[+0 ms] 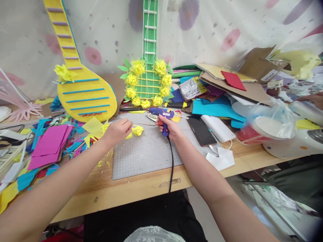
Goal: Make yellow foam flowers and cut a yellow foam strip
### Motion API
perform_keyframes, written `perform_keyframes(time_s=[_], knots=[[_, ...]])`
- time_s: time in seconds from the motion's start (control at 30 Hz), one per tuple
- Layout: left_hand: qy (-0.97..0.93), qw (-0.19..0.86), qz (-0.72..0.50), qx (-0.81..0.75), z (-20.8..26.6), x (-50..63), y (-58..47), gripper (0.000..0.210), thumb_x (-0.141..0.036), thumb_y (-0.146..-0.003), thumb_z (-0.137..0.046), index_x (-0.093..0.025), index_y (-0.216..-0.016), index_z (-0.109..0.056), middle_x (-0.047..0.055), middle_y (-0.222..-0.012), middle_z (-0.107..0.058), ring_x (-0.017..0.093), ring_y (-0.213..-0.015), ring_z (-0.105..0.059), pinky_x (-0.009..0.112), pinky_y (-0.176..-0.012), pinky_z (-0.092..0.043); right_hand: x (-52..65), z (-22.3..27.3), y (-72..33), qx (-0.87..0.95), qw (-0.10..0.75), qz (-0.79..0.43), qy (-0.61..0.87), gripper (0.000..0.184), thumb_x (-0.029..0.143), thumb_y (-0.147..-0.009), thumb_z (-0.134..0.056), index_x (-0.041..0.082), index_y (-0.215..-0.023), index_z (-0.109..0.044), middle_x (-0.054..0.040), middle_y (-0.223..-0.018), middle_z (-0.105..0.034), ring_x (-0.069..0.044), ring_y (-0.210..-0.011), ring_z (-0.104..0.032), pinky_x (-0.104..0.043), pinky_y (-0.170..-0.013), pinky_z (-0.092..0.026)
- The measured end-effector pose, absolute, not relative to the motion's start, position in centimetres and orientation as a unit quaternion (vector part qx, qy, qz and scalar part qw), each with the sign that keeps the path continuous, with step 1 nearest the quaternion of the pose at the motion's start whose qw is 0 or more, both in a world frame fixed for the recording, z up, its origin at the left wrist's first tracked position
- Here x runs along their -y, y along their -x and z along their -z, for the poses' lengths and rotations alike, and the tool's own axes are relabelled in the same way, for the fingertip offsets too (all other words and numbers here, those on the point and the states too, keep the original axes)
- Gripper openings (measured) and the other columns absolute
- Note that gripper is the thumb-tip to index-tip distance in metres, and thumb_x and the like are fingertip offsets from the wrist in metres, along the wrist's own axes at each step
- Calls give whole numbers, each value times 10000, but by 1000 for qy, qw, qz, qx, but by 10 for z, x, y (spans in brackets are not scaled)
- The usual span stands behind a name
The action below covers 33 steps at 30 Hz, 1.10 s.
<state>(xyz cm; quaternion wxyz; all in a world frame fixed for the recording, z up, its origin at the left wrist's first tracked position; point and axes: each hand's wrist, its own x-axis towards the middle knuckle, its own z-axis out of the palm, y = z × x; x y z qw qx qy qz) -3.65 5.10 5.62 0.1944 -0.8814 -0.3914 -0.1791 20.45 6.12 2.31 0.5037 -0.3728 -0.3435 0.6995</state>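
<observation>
My right hand (168,126) is wrapped round the handle of a blue glue gun (161,111), held over the grey cutting mat (148,154). Its nozzle points left, and its black cord runs down over the table edge. To the left, my left hand (118,131) is closed in a pinch with a small yellow paper flower (138,130) at its fingertips; the grip itself is hidden by the fingers. Beside that wrist lie yellow paper sheets (94,127). A thin stick (146,124) is between the flower and the glue gun.
Behind stand a green paper instrument (150,80) ringed with yellow flowers and a yellow one (87,95). Magenta paper (50,143) and scraps lie left. A phone (201,130), white power bank (218,128) and bagged red cup (262,131) are right. Another person's hand shows far right.
</observation>
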Motion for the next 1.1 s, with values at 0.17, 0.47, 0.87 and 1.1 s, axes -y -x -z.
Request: perform_keyframes(time_s=[0.17, 0.47, 0.87, 1.1], knots=[[889, 280, 173, 320, -52, -55, 44, 173, -162, -836, -462, -186, -762, -616, 21, -697, -621, 153, -680, -566, 271, -558, -369, -63, -24, -205, 337, 504, -703, 372, 398, 506, -566, -748, 152, -647, -585, 8, -592, -594, -30, -430, -386, -181, -388, -319], [889, 295, 166, 308, -47, -61, 42, 189, -145, -825, -471, -181, -704, -611, 31, -653, -585, 158, -645, -512, 289, -545, -332, -63, -24, -206, 328, 500, -707, 377, 392, 502, -565, -749, 153, -640, -589, 7, -595, -597, -30, -428, -383, -180, -381, -316], [908, 260, 119, 307, -42, -60, 44, 243, -135, -840, -435, -189, -669, -599, 38, -614, -539, 161, -624, -497, 300, -508, -302, -63, -26, -207, 334, 492, -710, 376, 414, 518, -540, -764, 160, -639, -580, 5, -578, -605, -34, -420, -380, -183, -377, -324], [924, 148, 112, 334, -49, -57, 43, 170, -143, -795, -456, -202, -756, -612, 74, -770, -601, 192, -754, -557, 314, -600, -411, -63, -26, -207, 335, 490, -711, 378, 386, 502, -578, -746, 165, -643, -567, 6, -598, -608, -33, -418, -375, -192, -379, -318]])
